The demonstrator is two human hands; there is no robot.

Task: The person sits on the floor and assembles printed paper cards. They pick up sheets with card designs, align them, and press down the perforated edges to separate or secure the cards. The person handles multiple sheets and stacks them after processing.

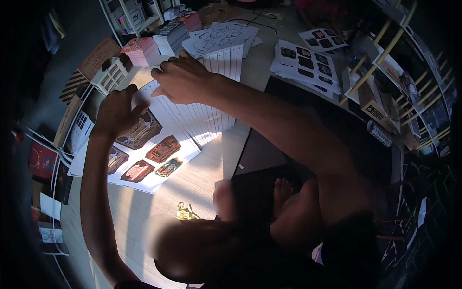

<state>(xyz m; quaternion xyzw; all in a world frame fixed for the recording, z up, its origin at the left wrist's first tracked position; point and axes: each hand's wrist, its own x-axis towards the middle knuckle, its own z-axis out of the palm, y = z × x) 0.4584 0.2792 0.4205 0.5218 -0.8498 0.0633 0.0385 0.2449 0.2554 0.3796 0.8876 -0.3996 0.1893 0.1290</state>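
A printed sheet [185,150] with dark, ornate framed pictures lies on the wooden table, in bright light. My left hand [117,113] is at its far left edge, fingers curled over the edge and thumb on top of the paper. My right hand [185,79] is bent at the far corner of the same sheet, its fingertips and thumb closed around the paper edge. Under and beside it spreads a fanned stack of white sheets [214,120], reaching to the right below my right forearm. The undersides of the fingers are hidden.
Pink-edged paper blocks [140,50], a small white crate [109,76] and outline-printed sheets [219,38] stand or lie beyond my hands. More picture sheets [305,65] lie at the far right, before a rack [385,53]. A crumpled gold piece [185,212] rests close to me.
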